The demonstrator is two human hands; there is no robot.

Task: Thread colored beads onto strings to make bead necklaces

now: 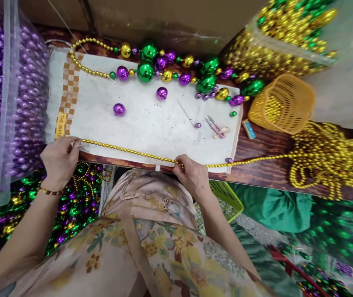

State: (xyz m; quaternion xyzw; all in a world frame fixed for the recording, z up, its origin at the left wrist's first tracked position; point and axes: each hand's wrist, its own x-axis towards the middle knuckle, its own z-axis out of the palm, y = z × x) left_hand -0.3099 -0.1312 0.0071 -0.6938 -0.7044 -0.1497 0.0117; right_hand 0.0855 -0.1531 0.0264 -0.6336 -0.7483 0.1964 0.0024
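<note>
A gold bead strand (130, 151) runs stretched along the front edge of the white cloth (99, 119). My left hand (61, 159) pinches its left end, where a thin pale thread shows at the fingertips. Further right, my right hand (191, 173) is closed around the same strand. From there it continues to a heaped bundle of gold beads (334, 161) at the right. Behind my hands lies a necklace of green, purple and gold balls (145, 71). Loose purple balls (119, 109), a needle (185, 110) and small scissors (215, 127) rest on the cloth.
At left stands a clear bin of purple beads (29, 95). A yellow basket (294, 103) with gold beads and a small blue box (249, 129) are at right, below a bag of gold beads (275, 45). A green basket (226, 198) sits below the table edge.
</note>
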